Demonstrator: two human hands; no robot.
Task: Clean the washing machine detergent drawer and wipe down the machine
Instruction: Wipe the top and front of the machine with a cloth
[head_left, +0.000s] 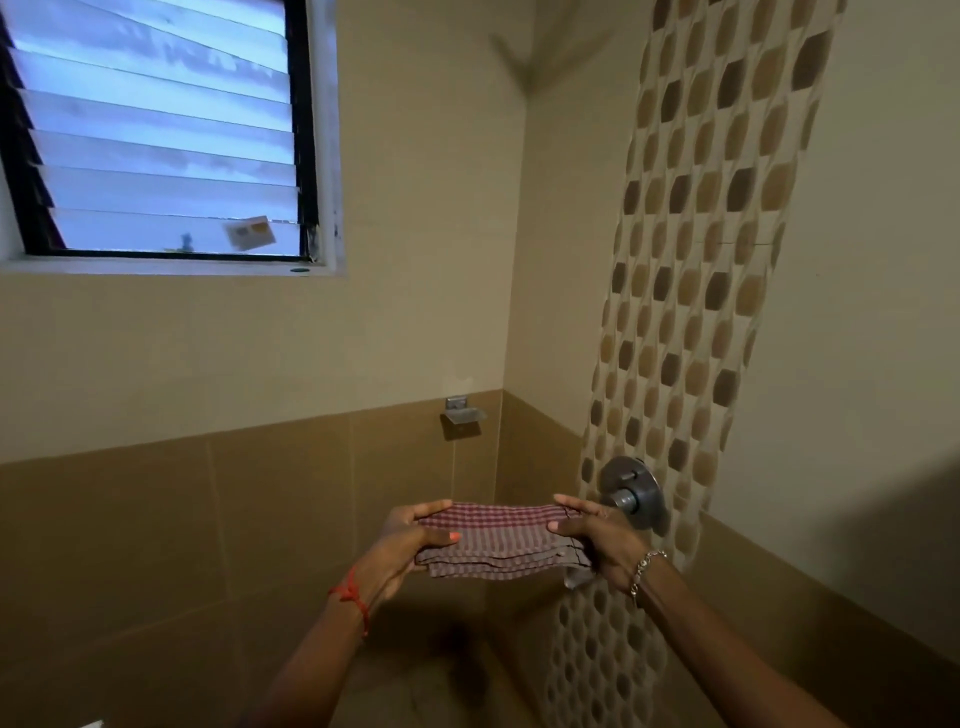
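The left hand (415, 545) grips the left end of a folded checked cloth (498, 540), with the thumb on top and the fingers behind it. The right hand (597, 540) grips the right end in the same way, so the hands are apart and the cloth lies stretched between them in the air. The cloth's long axis runs from left to right, almost level, and its folded layers show along the near edge. Just behind the right hand there is a metal shower valve (631, 491) on the wall. Higher, near the corner, is a small soap dish (464, 413), and far up on the left a louvred window (156, 130).
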